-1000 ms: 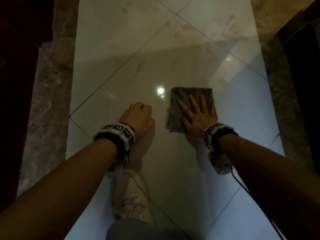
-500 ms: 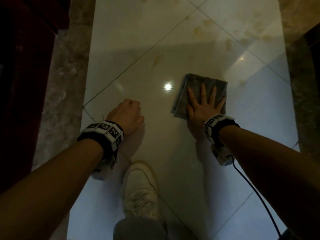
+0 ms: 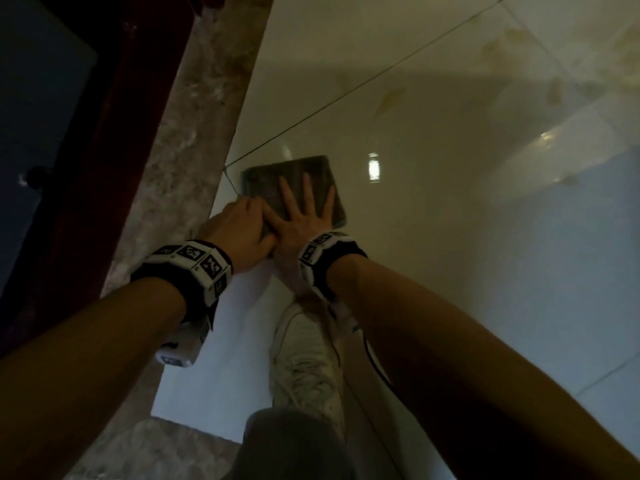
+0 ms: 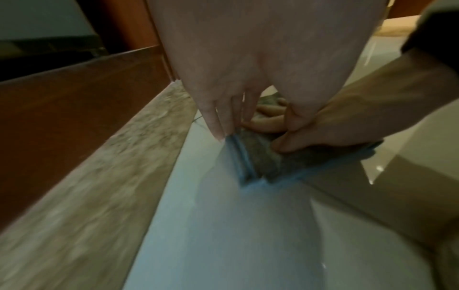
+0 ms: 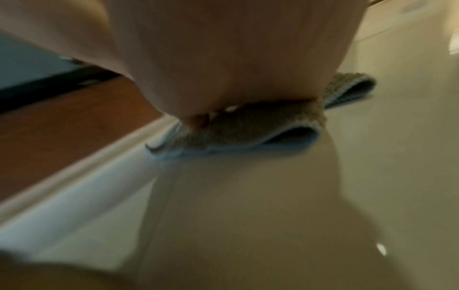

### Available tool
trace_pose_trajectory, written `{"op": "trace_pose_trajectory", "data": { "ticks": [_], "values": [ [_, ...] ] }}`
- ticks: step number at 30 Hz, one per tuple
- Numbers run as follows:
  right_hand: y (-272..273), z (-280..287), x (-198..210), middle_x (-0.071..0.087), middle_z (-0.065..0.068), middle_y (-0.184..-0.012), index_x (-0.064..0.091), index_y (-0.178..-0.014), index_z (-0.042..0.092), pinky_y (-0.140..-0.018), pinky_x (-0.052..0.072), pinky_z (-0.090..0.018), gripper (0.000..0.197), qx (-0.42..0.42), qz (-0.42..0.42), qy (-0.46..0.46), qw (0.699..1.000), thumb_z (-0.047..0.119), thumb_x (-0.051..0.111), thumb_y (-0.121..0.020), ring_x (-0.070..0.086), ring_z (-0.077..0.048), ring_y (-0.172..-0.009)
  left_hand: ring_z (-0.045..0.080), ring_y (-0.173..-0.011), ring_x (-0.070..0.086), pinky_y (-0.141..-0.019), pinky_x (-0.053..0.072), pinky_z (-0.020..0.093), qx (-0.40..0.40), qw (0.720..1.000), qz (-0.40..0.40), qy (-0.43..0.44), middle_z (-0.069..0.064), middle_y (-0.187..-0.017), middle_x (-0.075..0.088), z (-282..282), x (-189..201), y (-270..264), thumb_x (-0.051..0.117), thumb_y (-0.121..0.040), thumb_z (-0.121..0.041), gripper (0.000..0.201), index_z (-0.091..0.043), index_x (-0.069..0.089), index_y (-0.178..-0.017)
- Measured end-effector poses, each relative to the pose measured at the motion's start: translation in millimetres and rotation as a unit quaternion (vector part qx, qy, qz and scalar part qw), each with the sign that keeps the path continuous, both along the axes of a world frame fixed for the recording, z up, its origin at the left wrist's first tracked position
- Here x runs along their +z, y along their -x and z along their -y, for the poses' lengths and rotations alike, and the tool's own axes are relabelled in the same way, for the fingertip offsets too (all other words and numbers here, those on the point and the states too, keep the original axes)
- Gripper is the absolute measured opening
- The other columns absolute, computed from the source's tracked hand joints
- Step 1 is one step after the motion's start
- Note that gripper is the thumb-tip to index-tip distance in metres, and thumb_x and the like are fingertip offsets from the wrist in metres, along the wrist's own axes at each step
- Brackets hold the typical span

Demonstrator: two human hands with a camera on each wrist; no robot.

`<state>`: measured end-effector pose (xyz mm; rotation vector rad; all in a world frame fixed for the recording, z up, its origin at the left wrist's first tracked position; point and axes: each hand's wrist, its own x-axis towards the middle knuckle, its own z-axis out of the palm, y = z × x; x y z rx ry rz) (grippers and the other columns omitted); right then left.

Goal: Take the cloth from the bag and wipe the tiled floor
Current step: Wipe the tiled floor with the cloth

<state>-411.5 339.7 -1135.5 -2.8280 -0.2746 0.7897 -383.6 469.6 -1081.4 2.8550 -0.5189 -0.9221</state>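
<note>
My right hand (image 3: pixel 304 216), fingers spread, presses folded cloth (image 3: pixel 294 174) flat beside marble border (image 3: pixel 194 133); left hand (image 3: pixel 239 230), fingers straight, touches cloth's near edge. Risk: loose folds bunching against border.

The left hand (image 3: pixel 239 230) hides the cloth's (image 3: pixel 294 174) near-left corner; the right wrist view is blurred.
</note>
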Motion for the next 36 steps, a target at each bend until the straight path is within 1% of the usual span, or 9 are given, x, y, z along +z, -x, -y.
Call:
{"op": "trace_pose_trajectory", "data": {
  "ticks": [5, 8, 12, 18, 23, 28, 32, 34, 36],
  "values": [
    [1.3, -6.4, -8.5, -0.016, -0.002, -0.162, -0.003, -0.152, 0.045, -0.104, -0.015, -0.073, 0.067, 0.057, 0.045, -0.008, 0.997, 0.061, 0.024, -0.092, -0.019, -0.036, -0.146, 0.03, -0.104, 0.056, -0.081, 0.053, 0.046, 0.014, 1.0, -0.009, -0.003, 0.01, -0.124, 0.053, -31.6, 1.2, 8.8, 0.057, -0.087, -0.036, 0.041, -0.023, 0.047, -0.124],
    [2.6, 1.5, -10.4, -0.01, -0.001, -0.163, 0.001, -0.152, 0.044, -0.106, -0.01, -0.072, 0.064, 0.062, 0.053, -0.009, 0.997, 0.057, 0.029, -0.095, -0.016, -0.034, -0.148, 0.031, -0.105, 0.057, -0.083, 0.053, 0.047, 0.011, 1.0, -0.01, 0.005, 0.011, -0.128, 0.052, -25.5, 4.7, 12.5, 0.057, -0.09, -0.03, 0.044, -0.022, 0.044, -0.131],
    [6.0, 22.1, -3.7, -0.013, 0.004, -0.163, -0.001, -0.151, 0.048, -0.11, -0.01, -0.068, 0.068, 0.05, 0.024, -0.006, 0.998, 0.068, 0.028, -0.093, -0.019, -0.033, -0.147, 0.03, -0.101, 0.058, -0.08, 0.054, 0.046, -0.003, 1.0, -0.018, 0.009, 0.008, -0.125, 0.054, -2.0, 8.4, 11.6, 0.053, -0.089, -0.036, 0.043, -0.024, 0.044, -0.129],
    [31.4, 92.0, 0.2, -0.019, 0.009, -0.161, -0.008, -0.148, 0.053, -0.11, -0.02, -0.063, 0.061, -0.049, 0.01, -0.008, 0.999, 0.067, 0.016, -0.095, -0.024, -0.029, -0.146, 0.028, -0.09, 0.059, -0.078, 0.053, 0.043, -0.105, 0.994, -0.035, -0.007, 0.007, -0.109, 0.058, 68.7, 11.5, 12.5, 0.052, -0.09, -0.041, 0.033, -0.019, 0.052, -0.115],
    [61.8, 160.9, 2.1, -0.025, 0.009, -0.16, -0.014, -0.146, 0.054, -0.11, -0.016, -0.065, 0.064, -0.133, -0.019, 0.017, 0.991, 0.067, 0.02, -0.094, -0.027, -0.03, -0.145, 0.028, -0.092, 0.058, -0.079, 0.05, 0.038, -0.222, 0.974, -0.029, -0.04, 0.006, -0.106, 0.057, 146.0, 19.1, 19.6, 0.051, -0.092, -0.043, 0.029, -0.019, 0.052, -0.108],
    [103.0, 222.0, 4.1, -0.023, 0.009, -0.16, -0.015, -0.146, 0.055, -0.112, -0.014, -0.063, 0.064, -0.226, -0.021, 0.021, 0.974, 0.068, 0.02, -0.093, -0.024, -0.029, -0.146, 0.03, -0.11, 0.056, -0.091, 0.048, 0.042, -0.294, 0.955, -0.007, -0.029, 0.007, -0.124, 0.056, 207.5, 19.5, 17.5, 0.05, -0.092, -0.044, 0.039, -0.019, 0.055, -0.121],
    [128.2, 264.2, 5.8, -0.019, 0.008, -0.161, -0.013, -0.146, 0.054, -0.113, -0.014, -0.06, 0.064, -0.3, -0.01, 0.025, 0.953, 0.067, 0.021, -0.094, -0.022, -0.029, -0.147, 0.028, -0.132, 0.043, -0.103, 0.037, 0.041, -0.359, 0.932, 0.046, -0.011, 0.005, -0.15, 0.04, 260.4, 16.8, 12.6, 0.048, -0.096, -0.044, 0.049, -0.019, 0.048, -0.138],
    [136.7, 286.9, 6.1, -0.019, 0.008, -0.161, -0.014, -0.146, 0.055, -0.113, -0.014, -0.06, 0.064, -0.341, -0.013, 0.03, 0.939, 0.067, 0.021, -0.094, -0.021, -0.029, -0.147, 0.028, -0.129, 0.046, -0.1, 0.039, 0.041, -0.382, 0.923, 0.049, -0.006, 0.005, -0.148, 0.042, 285.1, 10.9, 6.9, 0.049, -0.095, -0.043, 0.048, -0.02, 0.049, -0.137],
    [140.2, 311.8, 5.6, -0.022, 0.008, -0.161, -0.016, -0.146, 0.054, -0.112, -0.015, -0.061, 0.064, -0.38, -0.02, 0.034, 0.924, 0.068, 0.019, -0.094, -0.022, -0.029, -0.146, 0.027, -0.117, 0.053, -0.091, 0.044, 0.04, -0.4, 0.914, 0.06, 0.001, 0.003, -0.134, 0.051, 310.1, 5.1, 0.0, 0.05, -0.093, -0.042, 0.042, -0.019, 0.054, -0.128]
  ]
}}
